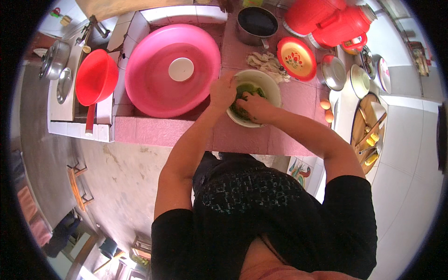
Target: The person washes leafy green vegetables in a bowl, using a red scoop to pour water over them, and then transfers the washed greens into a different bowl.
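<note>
A pale cream bowl (274, 87) stands on the pink tiled counter in front of me, with wet chopped greens (249, 88) inside. My left hand (224, 91) is at the bowl's left rim, its fingers bent over the edge. Inside the bowl, my right hand (254, 106) has its fingers curled into the greens; its fingertips are partly hidden among them. Just behind the bowl lies a crumpled cloth (264, 63). To the left is a large pink plastic basin (140, 73) of water with a small white round dish (181, 69) in it.
A dark pot (257, 22) of liquid, a red-rimmed plate (296, 58) and red thermos flasks (341, 28) stand behind. Two eggs (327, 110) and a wooden board (365, 108) lie right. At left, a red plastic dipper (97, 77) has its handle over the counter edge (157, 131).
</note>
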Demonstrator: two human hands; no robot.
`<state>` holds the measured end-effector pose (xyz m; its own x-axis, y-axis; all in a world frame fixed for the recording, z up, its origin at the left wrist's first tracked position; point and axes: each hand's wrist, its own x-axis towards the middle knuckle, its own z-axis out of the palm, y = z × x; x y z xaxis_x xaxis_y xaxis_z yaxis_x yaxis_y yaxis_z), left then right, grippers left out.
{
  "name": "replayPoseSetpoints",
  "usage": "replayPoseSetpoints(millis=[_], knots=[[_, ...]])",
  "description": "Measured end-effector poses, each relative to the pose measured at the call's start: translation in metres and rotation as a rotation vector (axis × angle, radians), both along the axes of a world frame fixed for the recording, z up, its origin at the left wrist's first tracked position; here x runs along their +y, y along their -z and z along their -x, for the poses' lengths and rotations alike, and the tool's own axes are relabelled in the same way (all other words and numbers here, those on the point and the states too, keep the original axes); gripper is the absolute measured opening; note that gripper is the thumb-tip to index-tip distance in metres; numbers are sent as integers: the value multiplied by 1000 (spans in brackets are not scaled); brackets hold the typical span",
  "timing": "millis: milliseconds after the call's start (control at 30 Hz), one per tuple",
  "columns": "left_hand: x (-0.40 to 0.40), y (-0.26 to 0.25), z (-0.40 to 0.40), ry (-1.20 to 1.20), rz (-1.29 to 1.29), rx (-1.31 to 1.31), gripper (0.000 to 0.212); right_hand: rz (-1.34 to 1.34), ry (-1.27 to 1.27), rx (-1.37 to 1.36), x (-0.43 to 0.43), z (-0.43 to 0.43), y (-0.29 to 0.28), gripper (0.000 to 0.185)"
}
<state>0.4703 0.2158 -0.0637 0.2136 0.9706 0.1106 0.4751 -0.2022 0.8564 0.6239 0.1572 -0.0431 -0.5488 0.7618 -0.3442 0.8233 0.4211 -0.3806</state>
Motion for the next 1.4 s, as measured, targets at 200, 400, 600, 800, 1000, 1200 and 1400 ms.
replayPoseSetpoints(millis=[200,400,600,800,1000,1200,1400], knots=[[9,8,1,34,7,31,25,135,283,-287,27,38,11,38],[-23,4,4,-50,-36,-169,41,-152,674,123,33,16,54,44],[-114,17,29,-217,162,-274,38,286,619,292,22,-4,-5,48],[-94,-4,55,-81,275,-86,29,340,611,391,24,42,16,40],[-85,47,52,-381,39,19,30,202,-12,307,0,72,20,43],[-95,17,48,-545,209,-17,33,89,-431,179,-13,17,-8,25],[-94,3,28,-562,178,-33,29,-40,-683,-17,3,-2,13,34]])
